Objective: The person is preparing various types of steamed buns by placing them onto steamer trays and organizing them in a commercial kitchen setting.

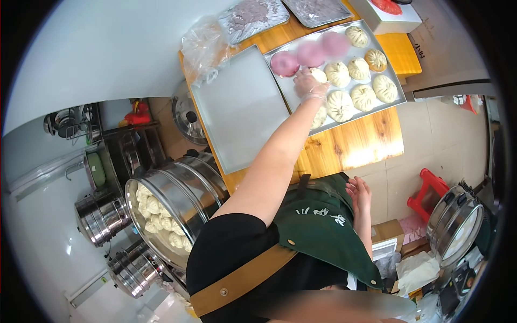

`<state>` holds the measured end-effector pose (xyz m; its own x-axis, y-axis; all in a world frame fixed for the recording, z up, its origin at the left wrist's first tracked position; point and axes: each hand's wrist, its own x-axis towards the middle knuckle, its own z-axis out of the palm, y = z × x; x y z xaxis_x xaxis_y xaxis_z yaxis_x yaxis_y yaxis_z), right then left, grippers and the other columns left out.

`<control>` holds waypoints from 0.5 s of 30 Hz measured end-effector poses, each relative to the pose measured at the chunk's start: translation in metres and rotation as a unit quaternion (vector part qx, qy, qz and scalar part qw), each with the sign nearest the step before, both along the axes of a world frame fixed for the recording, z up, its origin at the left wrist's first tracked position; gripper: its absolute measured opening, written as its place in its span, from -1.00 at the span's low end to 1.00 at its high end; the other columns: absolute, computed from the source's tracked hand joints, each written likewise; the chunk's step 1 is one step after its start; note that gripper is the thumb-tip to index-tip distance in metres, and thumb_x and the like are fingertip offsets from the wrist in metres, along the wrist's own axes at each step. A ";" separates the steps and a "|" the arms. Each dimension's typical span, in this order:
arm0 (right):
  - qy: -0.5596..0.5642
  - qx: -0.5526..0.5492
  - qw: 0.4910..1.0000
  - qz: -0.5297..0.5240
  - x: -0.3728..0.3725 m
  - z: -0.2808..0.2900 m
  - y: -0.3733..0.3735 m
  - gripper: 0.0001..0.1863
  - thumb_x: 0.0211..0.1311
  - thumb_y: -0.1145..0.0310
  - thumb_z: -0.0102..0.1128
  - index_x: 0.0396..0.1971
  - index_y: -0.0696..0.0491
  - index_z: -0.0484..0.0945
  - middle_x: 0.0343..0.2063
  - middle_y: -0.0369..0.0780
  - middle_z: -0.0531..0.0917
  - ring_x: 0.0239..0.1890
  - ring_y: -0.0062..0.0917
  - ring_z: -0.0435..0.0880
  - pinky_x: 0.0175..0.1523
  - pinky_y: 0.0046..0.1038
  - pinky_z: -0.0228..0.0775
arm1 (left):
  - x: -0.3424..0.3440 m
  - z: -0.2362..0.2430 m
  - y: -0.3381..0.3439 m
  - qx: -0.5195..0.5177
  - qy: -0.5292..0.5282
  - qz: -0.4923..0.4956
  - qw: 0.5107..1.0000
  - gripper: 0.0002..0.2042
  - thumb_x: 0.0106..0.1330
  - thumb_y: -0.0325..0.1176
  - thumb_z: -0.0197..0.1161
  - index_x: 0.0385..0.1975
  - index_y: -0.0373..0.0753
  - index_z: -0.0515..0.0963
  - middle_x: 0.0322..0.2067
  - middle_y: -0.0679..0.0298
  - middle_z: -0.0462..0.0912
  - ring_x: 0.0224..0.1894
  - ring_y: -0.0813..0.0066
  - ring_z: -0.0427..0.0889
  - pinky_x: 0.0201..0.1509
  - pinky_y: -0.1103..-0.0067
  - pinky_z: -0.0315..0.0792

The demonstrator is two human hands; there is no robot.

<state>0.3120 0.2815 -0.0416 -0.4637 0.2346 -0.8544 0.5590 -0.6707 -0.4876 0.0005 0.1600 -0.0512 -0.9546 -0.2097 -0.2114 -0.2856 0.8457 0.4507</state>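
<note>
My left hand (309, 85), in a clear plastic glove, is closed on a white pleated bun (317, 73) on the right metal tray (399, 101). Smooth pink buns (311, 54) lie above it, partly blurred; several pleated buns (337, 74) fill the rest of that tray. The left tray (237, 118) holds no buns, and a crumpled plastic bag (204, 43) overlaps its far end. My bare right hand (359, 189) hangs open beside my green apron, off the wooden table (355, 142).
Stacked steamers with pale buns (172, 177) stand close at my left, with steel pots (99, 218) beyond. Two smeared trays (252, 19) lie at the table's back. A red stool (425, 194) and a steel steamer (452, 226) are on the right.
</note>
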 end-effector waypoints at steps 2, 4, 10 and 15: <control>0.001 -0.002 1.000 0.009 -0.003 0.000 0.003 -0.71 0.13 0.30 -0.06 -0.23 0.17 0.32 -0.38 -0.17 0.50 -0.38 -0.51 0.49 -0.32 -0.54 0.35 | -0.001 -0.006 -0.003 -0.003 0.031 -0.007 1.000 -0.29 -0.38 -0.16 0.41 -0.14 -0.21 0.24 -0.18 0.13 0.33 -0.10 0.23 0.32 -0.08 0.48 0.30; 0.002 -0.003 1.000 0.017 -0.004 0.000 0.006 -0.71 0.13 0.30 -0.06 -0.23 0.17 0.32 -0.38 -0.17 0.50 -0.38 -0.51 0.49 -0.32 -0.54 0.36 | 0.004 -0.007 -0.002 -0.007 0.065 -0.014 0.998 -0.31 -0.37 -0.19 0.40 -0.15 -0.20 0.24 -0.20 0.14 0.33 -0.11 0.22 0.32 -0.09 0.47 0.30; -0.006 0.001 0.999 0.040 -0.006 0.001 0.004 -0.71 0.12 0.30 -0.05 -0.22 0.17 0.32 -0.38 -0.18 0.50 -0.39 -0.52 0.50 -0.32 -0.55 0.36 | 0.017 -0.007 -0.001 0.024 0.167 -0.025 0.985 -0.35 -0.41 -0.25 0.38 -0.18 -0.19 0.29 -0.22 0.14 0.34 -0.13 0.19 0.32 -0.11 0.40 0.29; 0.015 -0.001 0.999 0.047 -0.006 0.001 0.004 -0.69 0.12 0.28 -0.04 -0.22 0.17 0.32 -0.38 -0.17 0.50 -0.39 -0.52 0.50 -0.34 -0.56 0.37 | 0.017 0.004 -0.007 0.087 0.179 0.103 0.975 -0.36 -0.43 -0.28 0.38 -0.18 -0.18 0.31 -0.22 0.12 0.37 -0.17 0.21 0.36 -0.15 0.36 0.30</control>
